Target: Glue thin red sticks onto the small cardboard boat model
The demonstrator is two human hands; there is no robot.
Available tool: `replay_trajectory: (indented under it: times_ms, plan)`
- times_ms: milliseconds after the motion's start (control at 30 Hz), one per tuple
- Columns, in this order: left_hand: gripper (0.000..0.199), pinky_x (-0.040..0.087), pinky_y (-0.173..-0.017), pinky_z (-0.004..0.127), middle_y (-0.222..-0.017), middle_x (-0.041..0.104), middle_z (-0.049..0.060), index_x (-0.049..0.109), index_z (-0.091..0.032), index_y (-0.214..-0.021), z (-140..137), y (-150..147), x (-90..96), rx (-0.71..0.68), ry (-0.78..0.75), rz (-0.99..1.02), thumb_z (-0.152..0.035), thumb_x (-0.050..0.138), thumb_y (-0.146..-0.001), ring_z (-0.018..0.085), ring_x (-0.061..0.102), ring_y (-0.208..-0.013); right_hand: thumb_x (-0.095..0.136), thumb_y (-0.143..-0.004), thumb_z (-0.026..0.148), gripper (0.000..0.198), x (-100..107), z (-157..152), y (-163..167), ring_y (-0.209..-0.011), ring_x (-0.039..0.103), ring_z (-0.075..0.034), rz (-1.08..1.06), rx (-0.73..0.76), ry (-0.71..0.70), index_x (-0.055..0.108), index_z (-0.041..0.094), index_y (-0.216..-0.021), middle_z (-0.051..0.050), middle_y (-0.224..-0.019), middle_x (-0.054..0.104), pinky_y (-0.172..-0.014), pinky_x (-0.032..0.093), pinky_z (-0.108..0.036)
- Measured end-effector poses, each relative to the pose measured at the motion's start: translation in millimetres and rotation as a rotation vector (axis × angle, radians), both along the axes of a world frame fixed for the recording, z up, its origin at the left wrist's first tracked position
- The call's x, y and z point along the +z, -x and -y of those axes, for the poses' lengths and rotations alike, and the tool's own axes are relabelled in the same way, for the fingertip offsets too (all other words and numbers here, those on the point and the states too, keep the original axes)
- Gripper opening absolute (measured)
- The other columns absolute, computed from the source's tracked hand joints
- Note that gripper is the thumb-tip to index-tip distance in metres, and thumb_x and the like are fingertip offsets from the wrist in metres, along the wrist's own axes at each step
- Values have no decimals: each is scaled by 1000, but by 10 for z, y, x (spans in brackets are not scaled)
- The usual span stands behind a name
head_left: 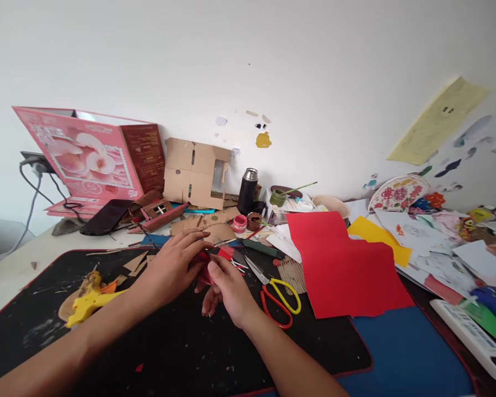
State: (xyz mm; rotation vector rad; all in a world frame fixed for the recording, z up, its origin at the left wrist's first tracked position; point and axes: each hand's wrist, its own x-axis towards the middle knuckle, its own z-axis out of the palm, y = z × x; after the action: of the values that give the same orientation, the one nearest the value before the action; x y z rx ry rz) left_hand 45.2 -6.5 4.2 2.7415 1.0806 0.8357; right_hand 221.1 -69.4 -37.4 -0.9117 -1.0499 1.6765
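Over the black mat (169,353), both hands meet around a small dark-red object (205,271), mostly covered by fingers; its kind is unclear. My left hand (176,262) reaches over it from the left with fingers curled. On the other side, my right hand (230,289) pinches its edge, thumb on top. Scissors (266,281) with one yellow and one red handle lie just right of my right hand. Close behind them is a dark green-handled craft knife or similar tool (261,248). A yellow glue gun (86,302) rests left of my left forearm.
A large red paper sheet (351,275) covers the mat's right side. Behind the hands stand paint jars (240,223), a black flask (248,193), a cut cardboard panel (182,182) and a small brown model boat (159,216). A phone (106,216) and a pink box (91,160) are at left.
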Motion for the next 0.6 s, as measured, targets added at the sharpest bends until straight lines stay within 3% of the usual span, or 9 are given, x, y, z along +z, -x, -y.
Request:
replay_trajectory:
  times_ms: [200, 600]
  plan:
    - [23, 55, -110, 56, -140, 73, 13, 76, -24, -112, 38, -40, 65, -2, 37, -26, -22, 56, -100, 35, 66, -132, 66, -86, 85, 84, -14, 22, -10, -43, 64, -12, 25, -24, 9, 55, 21, -140, 0, -81, 72, -40, 45, -20]
    - [23, 55, -108, 53, -138, 74, 12, 76, -24, -111, 26, -26, 49, -7, 33, -42, -23, 55, -100, 34, 68, -127, 67, -87, 83, 84, -23, 14, -6, -42, 64, -13, 13, -17, 0, 55, 20, -140, 1, -80, 72, -39, 46, -20]
